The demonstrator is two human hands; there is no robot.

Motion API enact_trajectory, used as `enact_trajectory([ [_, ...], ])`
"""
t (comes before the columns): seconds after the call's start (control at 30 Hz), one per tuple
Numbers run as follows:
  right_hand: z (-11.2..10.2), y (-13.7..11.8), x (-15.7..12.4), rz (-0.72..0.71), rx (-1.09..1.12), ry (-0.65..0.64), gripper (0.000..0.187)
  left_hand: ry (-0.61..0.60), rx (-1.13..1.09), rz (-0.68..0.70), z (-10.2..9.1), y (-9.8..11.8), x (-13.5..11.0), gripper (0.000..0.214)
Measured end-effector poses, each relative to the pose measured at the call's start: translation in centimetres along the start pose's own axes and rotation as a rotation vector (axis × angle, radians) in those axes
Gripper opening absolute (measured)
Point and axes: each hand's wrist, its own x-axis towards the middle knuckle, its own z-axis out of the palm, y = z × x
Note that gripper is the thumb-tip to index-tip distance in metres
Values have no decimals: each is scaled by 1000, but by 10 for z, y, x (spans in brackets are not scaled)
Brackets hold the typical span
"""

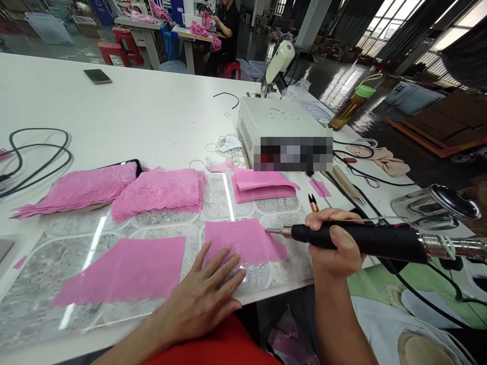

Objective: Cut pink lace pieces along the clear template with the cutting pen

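My left hand lies flat with its fingers spread. Its fingertips rest on a pink fabric piece on a clear patterned mat. In my right hand is a black handheld tool with a slim metal tip, gripped with the fingers wrapped round it. The tip points left at the right part of that fabric; whether it touches cannot be told. Left of my left hand lies a second, larger pink fabric piece. Folded pink fabric sits behind, beside a stack of pink lace.
A pale machine box with cables stands at the back right. Orange-handled snips lie near my right hand. A glass jar is at the right, a bottle behind it. A co-worker sits at a far table.
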Motion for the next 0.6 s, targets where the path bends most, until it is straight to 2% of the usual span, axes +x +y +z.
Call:
enact_trajectory([
  [0.3,1,0,1,-9,6,7,11,26,-2,36,-4,0,1,35],
  [0.43,-6,-3,3,-18,31,173,14,91,-104,39,-17,7,10,26],
  [0.53,-15,-3,4,-26,16,331,12,10,-108,58,-19,16,32,19],
  [0.6,-23,-1,3,-25,12,412,12,-86,-34,104,-12,22,54,18],
])
